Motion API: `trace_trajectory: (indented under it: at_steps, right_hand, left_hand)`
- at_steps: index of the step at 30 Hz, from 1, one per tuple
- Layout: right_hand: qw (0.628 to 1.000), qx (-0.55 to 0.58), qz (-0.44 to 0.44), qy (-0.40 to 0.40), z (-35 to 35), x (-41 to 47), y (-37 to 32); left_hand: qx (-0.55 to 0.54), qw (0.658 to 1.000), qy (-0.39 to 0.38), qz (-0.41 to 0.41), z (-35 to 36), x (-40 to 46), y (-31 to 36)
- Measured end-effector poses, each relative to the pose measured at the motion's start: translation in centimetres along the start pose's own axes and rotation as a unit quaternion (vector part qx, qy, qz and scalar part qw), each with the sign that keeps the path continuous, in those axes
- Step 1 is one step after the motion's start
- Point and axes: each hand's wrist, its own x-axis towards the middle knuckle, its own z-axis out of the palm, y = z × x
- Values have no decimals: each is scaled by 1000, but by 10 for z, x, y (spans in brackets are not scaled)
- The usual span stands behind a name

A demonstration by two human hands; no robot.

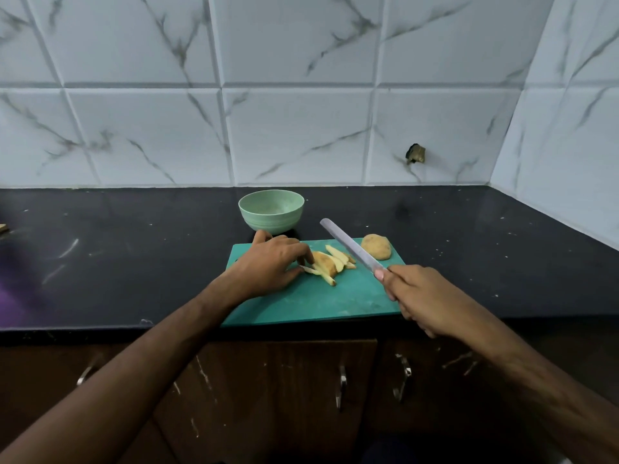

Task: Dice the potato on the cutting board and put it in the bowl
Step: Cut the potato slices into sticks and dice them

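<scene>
A teal cutting board (321,299) lies at the counter's front edge. Several potato slices (330,262) lie fanned out near its middle. An uncut potato half (375,246) rests flat side down at the board's far right corner. My left hand (268,262) lies on the board with its fingertips pinching the leftmost slices. My right hand (422,296) grips the handle of a knife (351,246), whose blade is raised and points up and left over the slices. A pale green bowl (271,211) stands just behind the board and looks empty.
The black counter (134,249) runs left and right of the board, with a marble-tiled wall (301,128) behind and a side wall at the right. Brown cabinet doors with metal handles (341,386) are below the counter edge.
</scene>
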Motion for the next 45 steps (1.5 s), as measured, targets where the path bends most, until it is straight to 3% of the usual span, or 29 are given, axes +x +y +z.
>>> trace_trajectory:
  at_steps: [8, 12, 15, 19, 25, 28, 31, 34, 37, 40, 45]
  right_hand:
    - [998, -32, -10, -57, -8, -13, 12]
    - [983, -137, -54, -110, -6, -17, 3]
    - [961, -239, -106, -88, 7, -18, -8]
    - [947, -278, -153, -54, 30, -14, -20]
    - [934, -343, -93, 35, 33, -8, -24]
    - [951, -304, -43, 24, 27, 8, -22]
    - [993, -105, 28, -56, 14, 20, -20]
    - [993, 17, 62, -98, 3, 18, -23]
    - [992, 13, 55, -113, 4, 8, -24]
    - [991, -59, 21, -117, 9, -7, -27]
    - [979, -193, -25, -57, 19, -21, -35]
  left_hand:
    - [-78, 995, 7, -56, 1, 1, -1]
    - [-117, 986, 47, -112, -2, -5, -8]
    - [-154, 975, 88, -133, -5, -14, -15]
    - [-163, 971, 104, -139, -11, -34, -21]
    - [-159, 975, 91, -121, -13, -59, -24]
    - [-145, 980, 74, -115, -10, -58, -22]
    - [-118, 986, 50, -107, -8, -54, -14]
    - [-117, 988, 40, -94, -8, -53, -9]
    - [-135, 987, 28, -87, -7, -54, -8]
    - [-129, 988, 13, -82, -5, -55, -11]
    - [-124, 990, 22, -70, -2, -59, -12]
